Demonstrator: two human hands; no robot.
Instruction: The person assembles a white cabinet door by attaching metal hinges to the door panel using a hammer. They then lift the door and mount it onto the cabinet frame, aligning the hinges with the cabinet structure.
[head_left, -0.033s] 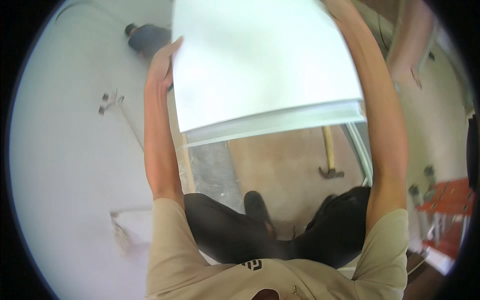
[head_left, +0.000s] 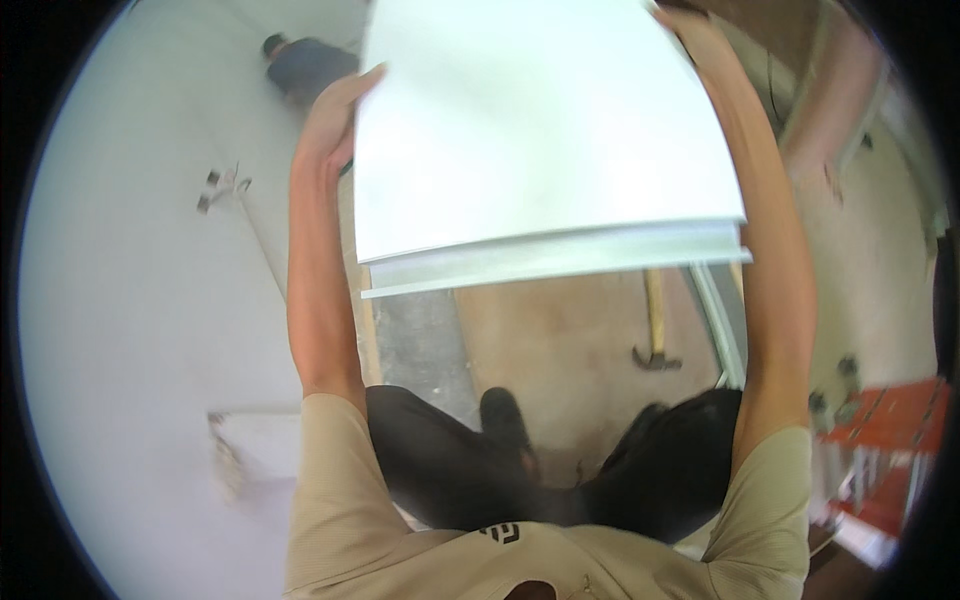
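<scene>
A large, flat white panel (head_left: 550,130) with a stepped, grooved near edge fills the upper middle of the head view. My left hand (head_left: 338,118) grips its left side, the thumb lying against the edge and the other fingers mostly hidden behind it. At the far right edge my right hand (head_left: 690,32) holds the same panel, its fingers partly out of sight. Both arms are stretched forward, and the panel is raised between them above my legs. The panel's far end runs past the top of the picture.
Beyond the panel's near edge a claw hammer (head_left: 656,335) lies on a brownish board. A pale metal strip (head_left: 718,320) runs beside it. At the right stands an orange ladder (head_left: 890,415). Another person (head_left: 310,70) in dark clothing is at the far left.
The panel's near edge sits slightly lower and farther right in the picture. More of my right hand's fingers shows at the top.
</scene>
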